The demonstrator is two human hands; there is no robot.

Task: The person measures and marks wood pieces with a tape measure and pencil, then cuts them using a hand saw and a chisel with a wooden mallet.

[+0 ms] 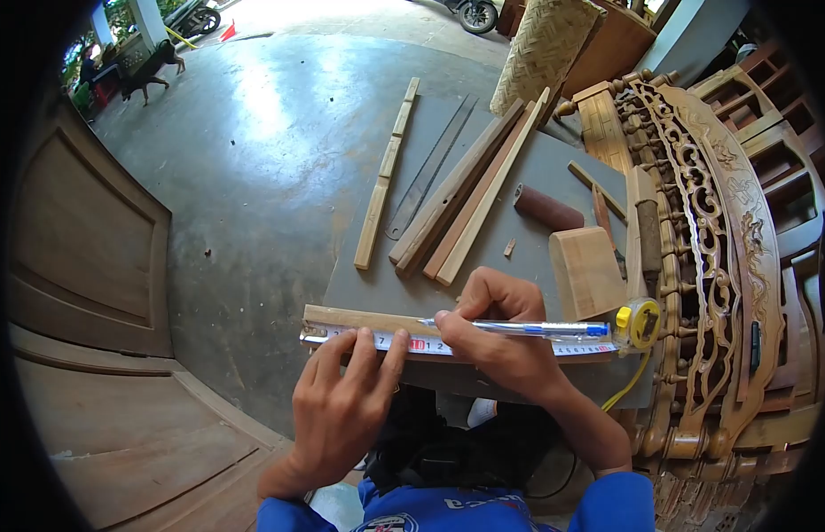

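Note:
Along the near edge of the grey table lies a wooden strip [359, 316], with a tape measure's white blade stretched over it. The yellow tape measure case [643, 323] sits at the right end of the blade. My left hand [343, 399] has its fingers stretched out, their tips pressing the blade against the strip. In my right hand [501, 328] a clear pen with a blue cap [554, 329] is pinched, its tip touching or very near the strip just above the blade's red 10 mark.
Several wooden strips [466, 191] and a saw blade [430, 173] lie on the table [359, 284]. A brown cylinder [547, 208] and a wooden block [588, 270] are at right, beside carved furniture [696, 230]. Wooden panels [84, 239] stand at left.

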